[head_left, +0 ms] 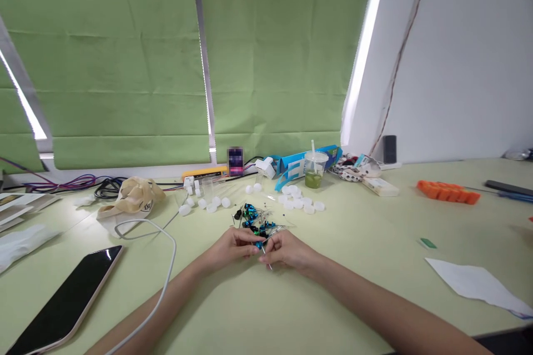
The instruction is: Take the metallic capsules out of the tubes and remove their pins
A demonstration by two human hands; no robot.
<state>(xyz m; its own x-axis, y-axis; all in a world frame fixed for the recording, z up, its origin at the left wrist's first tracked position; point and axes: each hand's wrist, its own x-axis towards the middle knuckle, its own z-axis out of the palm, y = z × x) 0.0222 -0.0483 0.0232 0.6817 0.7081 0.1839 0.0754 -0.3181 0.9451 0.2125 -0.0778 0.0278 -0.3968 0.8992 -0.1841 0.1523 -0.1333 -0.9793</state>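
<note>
Both hands meet at the middle of the pale green table, just in front of a pile of small blue, green and black pieces with thin metal pins [251,212]. My left hand [236,246] is pinched on a small shiny blue piece [259,244]. Close beside it, my right hand [285,248] has its fingers closed on a thin silver pin [267,257], which points down toward me. Whether the pin is joined to the blue piece is too small to tell.
White round caps [297,199] lie behind the pile, near a lidded cup of green drink [314,169]. At left are a phone [66,299], a white cable [171,266] and a beige cloth bag [135,198]. An orange object [447,192] and white paper [478,283] lie right.
</note>
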